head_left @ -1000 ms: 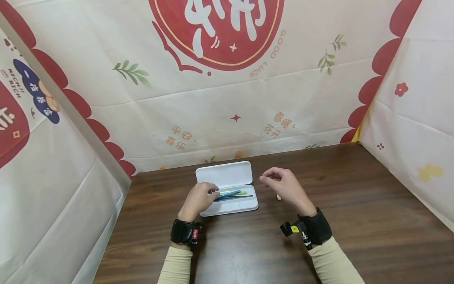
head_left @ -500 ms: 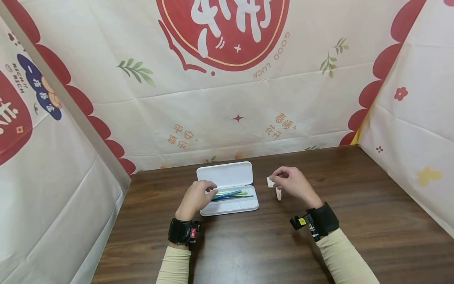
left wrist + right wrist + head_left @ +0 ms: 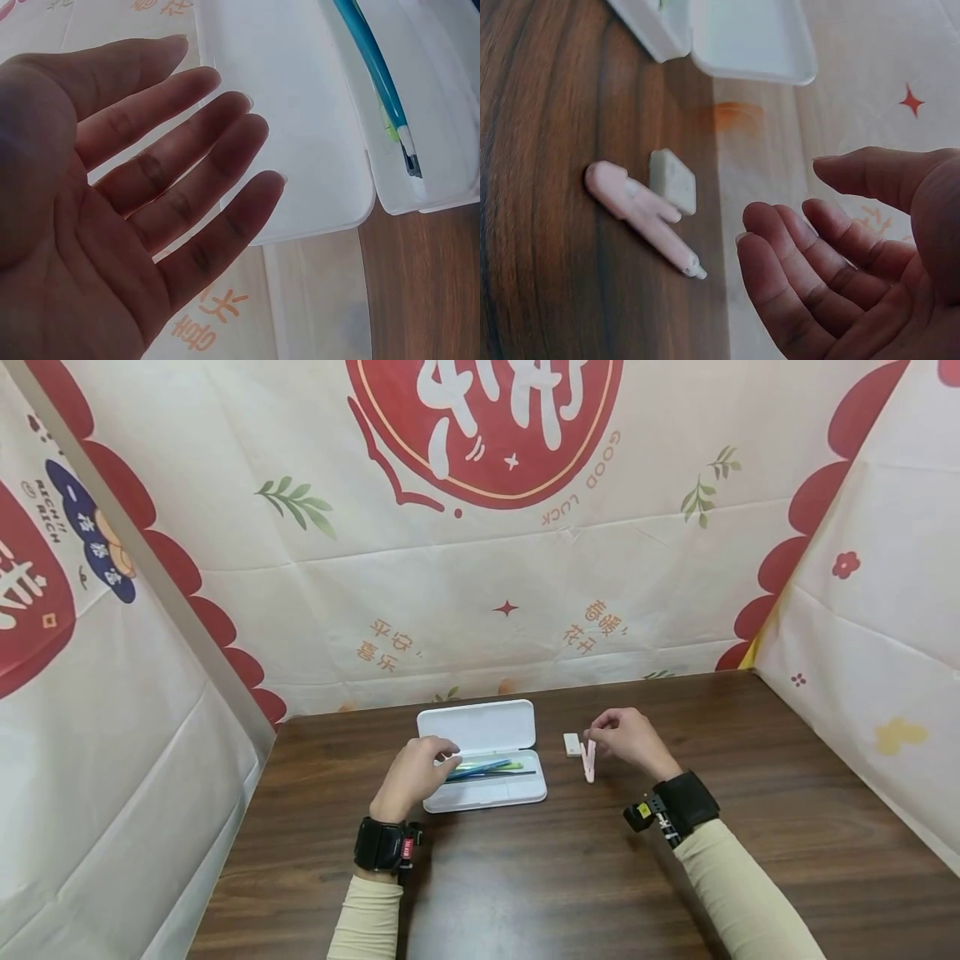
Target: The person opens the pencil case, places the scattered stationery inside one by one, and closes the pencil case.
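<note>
A white pencil case (image 3: 480,727) lies open on the table, its lid leaning back. Blue and green pens (image 3: 483,769) and a thin dark stick are inside. My left hand (image 3: 411,777) hovers over the case's left end, fingers loosely spread with nothing in them; its palm (image 3: 97,232) shows in the left wrist view. Right of the case lie a white eraser (image 3: 572,744) and a small pink drawing compass (image 3: 645,217) with its legs spread. Just right of the compass is my right hand (image 3: 632,742), its fingers loosely bent, thumb apart and nothing between them.
The brown wooden table (image 3: 510,877) reaches back to a printed cloth wall (image 3: 450,577). More cloth hangs on the left (image 3: 150,760) and right (image 3: 862,677) sides. Each wrist wears a black strap with a small camera.
My right hand has moved to the right and slightly back, uncovering the eraser and the compass. My left hand has barely shifted over the pencil case.
</note>
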{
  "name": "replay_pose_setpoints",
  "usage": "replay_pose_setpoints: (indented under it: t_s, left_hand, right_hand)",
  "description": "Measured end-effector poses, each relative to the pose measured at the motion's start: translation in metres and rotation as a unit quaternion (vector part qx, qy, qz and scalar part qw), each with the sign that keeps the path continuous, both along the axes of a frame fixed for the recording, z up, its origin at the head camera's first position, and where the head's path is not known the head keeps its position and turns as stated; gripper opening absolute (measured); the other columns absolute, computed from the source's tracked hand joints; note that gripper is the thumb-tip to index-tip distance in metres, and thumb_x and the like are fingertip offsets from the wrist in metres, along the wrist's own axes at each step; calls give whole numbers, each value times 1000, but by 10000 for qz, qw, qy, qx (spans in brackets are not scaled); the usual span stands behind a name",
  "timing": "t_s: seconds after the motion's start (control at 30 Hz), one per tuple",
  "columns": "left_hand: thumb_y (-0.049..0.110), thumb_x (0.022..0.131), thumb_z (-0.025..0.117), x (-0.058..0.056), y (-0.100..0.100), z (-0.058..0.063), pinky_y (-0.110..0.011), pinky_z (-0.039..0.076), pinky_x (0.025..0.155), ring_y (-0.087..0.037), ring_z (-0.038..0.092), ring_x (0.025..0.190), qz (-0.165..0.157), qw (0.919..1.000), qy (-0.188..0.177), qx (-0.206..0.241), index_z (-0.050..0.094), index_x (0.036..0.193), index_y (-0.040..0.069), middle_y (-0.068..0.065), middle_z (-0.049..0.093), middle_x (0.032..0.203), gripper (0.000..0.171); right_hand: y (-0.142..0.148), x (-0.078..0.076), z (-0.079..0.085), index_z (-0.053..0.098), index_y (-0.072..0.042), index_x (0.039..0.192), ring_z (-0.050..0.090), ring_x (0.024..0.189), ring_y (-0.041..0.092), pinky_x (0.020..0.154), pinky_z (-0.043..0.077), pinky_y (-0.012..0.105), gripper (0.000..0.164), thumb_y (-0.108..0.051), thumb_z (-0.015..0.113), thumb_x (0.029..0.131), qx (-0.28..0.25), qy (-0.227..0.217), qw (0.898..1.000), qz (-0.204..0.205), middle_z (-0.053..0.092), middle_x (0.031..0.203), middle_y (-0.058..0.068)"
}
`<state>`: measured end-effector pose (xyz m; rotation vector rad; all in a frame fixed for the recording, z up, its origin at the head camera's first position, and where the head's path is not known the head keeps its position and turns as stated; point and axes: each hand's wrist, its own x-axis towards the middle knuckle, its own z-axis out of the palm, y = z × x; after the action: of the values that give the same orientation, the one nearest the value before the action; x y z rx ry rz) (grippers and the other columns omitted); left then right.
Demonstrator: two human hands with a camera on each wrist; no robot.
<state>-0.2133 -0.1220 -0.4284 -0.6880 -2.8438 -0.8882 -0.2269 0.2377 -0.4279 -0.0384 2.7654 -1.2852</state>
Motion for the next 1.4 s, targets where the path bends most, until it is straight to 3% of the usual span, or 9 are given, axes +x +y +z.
replay_pose_setpoints:
  t_s: [0.43, 0.9, 1.4]
  left_hand:
    - [19, 94, 69, 1, -3, 5, -41, 55, 82, -23, 69, 95, -87, 9999, -7, 73, 75, 108, 4, -8, 73, 105, 21]
    - [19, 94, 69, 0, -6, 6, -40, 55, 83, -22, 69, 95, -61, 10000, 4, 79, 75, 107, 5, -7, 74, 105, 20]
    - [19, 94, 69, -2, -8, 6, -39, 55, 84, -19, 68, 95, 12, 9999, -126, 64, 75, 108, 6, -6, 74, 105, 20]
  right_hand:
    - [2, -14, -15, 67, 6, 97, 70, 74, 28, 65, 57, 37, 23, -17, 66, 92, 296, -366, 9974, -542, 70, 91, 21]
    - [0, -19, -30, 66, 5, 96, 67, 72, 23, 62, 58, 35, 23, -17, 68, 91, 408, -598, 9951, -675, 69, 87, 19]
    - [-5, -28, -37, 68, 5, 85, 62, 55, 16, 52, 55, 29, 19, -14, 71, 86, 687, -557, 9936, -706, 66, 66, 10]
